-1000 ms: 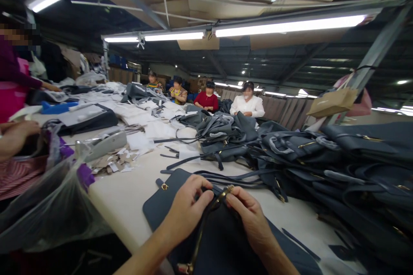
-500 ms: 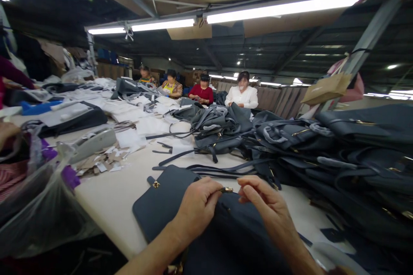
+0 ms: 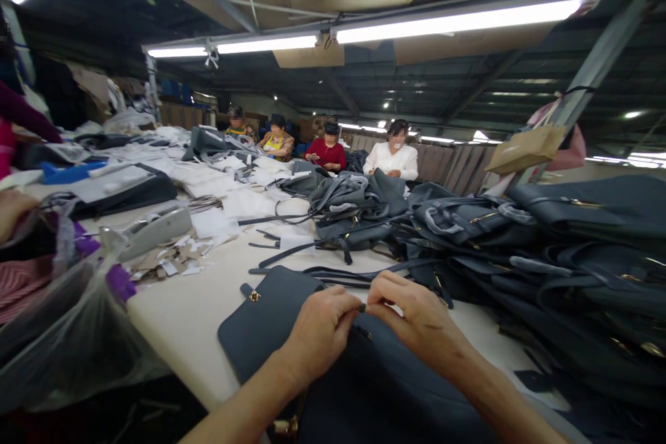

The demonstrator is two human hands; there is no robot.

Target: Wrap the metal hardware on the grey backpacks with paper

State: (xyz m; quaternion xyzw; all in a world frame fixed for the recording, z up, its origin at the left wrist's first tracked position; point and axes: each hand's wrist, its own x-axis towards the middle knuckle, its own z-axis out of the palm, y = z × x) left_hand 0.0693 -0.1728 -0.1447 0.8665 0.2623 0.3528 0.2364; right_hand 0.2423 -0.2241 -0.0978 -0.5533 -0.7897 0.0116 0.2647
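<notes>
Blue-grey leather handbags [image 3: 572, 250] heaped right, clear plastic bag [image 3: 67, 319] left

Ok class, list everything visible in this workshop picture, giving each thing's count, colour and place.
handbag pile: many, slate blue, right side
handbag under the hands: one, dark navy, foreground
leather panel with gold clasp: one, slate blue, on the table
loose straps: several, dark grey, beyond the panel
paper sheets: many, white, mid-table
cardboard scraps: many, tan, table's left
plastic bag: one, clear, front left
paper carrier bag: one, tan, hanging right
fluorescent tubes: several, white, ceiling
seated co-workers: four, far end
left hand: one, bare, over the handbag
right hand: one, bare, over the handbag
</notes>
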